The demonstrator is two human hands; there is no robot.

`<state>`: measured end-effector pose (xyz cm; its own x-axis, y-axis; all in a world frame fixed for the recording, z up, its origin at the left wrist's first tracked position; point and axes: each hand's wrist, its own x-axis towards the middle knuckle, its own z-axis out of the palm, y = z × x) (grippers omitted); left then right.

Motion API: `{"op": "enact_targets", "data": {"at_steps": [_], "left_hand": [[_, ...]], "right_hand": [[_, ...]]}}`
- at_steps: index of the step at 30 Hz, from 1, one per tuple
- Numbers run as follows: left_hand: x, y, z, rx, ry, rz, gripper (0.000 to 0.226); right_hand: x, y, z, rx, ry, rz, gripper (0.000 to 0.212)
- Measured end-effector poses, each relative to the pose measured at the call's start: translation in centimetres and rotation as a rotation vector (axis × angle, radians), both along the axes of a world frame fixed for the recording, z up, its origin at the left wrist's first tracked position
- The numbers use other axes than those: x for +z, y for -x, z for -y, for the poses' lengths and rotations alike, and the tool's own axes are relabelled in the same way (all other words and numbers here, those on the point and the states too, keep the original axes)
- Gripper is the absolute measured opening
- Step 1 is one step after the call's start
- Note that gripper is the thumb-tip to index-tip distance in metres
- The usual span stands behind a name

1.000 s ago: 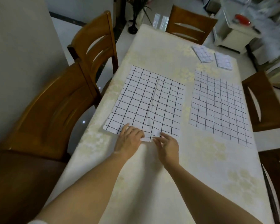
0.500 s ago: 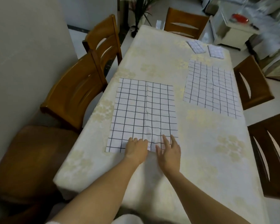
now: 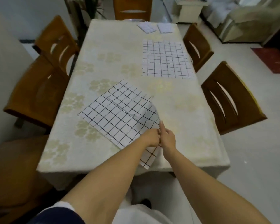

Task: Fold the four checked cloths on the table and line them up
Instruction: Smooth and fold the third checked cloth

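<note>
My left hand [image 3: 151, 139] and right hand [image 3: 168, 139] pinch the near checked cloth [image 3: 120, 113], askew on the table [image 3: 184, 143] (one corner overhangs); with grips this close, it may sag and fold crooked.

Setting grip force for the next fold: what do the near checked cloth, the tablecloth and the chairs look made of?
Near checked cloth: thin matte fabric, probably cotton; it curls and sags limply at the lifted edge. Tablecloth: matte cream fabric with a faint floral pattern, draping over the table's edges. Chairs: brown wood, apparently varnished, with a slight sheen.
</note>
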<state>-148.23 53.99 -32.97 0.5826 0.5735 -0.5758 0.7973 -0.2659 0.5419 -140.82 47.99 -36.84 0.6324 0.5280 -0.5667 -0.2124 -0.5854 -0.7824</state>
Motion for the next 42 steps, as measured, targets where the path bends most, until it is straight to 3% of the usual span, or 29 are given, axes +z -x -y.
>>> {"op": "enact_targets", "data": {"at_steps": [4,8,15,23,33,38,42], "left_hand": [[-0.9,1.6,-0.9,0.01,-0.064,0.108,0.039],[-2.6,3.3,-4.6,-0.082,-0.275,0.035,0.055],[-4.1,2.5,-11.6,-0.318,-0.426,-0.214,0.074],[-5.8,-3.2,-13.2,-0.497,-0.45,-0.189,0.076],[-7.0,-6.2,-18.6,-0.298,-0.491,-0.133,0.068],[-8.5,-6.1,-21.8,-0.261,-0.541,-0.165,0.066],[-10.3,-6.6,-22.8,-0.213,-0.558,-0.171,0.067]], "right_hand": [[1.4,-1.7,-1.1,0.059,0.041,0.139,0.055],[0.1,-4.4,-1.9,0.052,0.1,0.255,0.023],[-1.4,-7.5,-3.4,0.012,0.232,0.358,0.031],[-2.3,-10.4,-4.4,0.064,0.319,0.424,0.031],[-2.8,-20.4,-11.1,0.312,0.315,0.772,0.035],[-3.7,-25.5,-16.9,0.307,0.235,0.843,0.034],[-4.2,-25.9,-19.5,0.213,0.271,1.037,0.039]]}}
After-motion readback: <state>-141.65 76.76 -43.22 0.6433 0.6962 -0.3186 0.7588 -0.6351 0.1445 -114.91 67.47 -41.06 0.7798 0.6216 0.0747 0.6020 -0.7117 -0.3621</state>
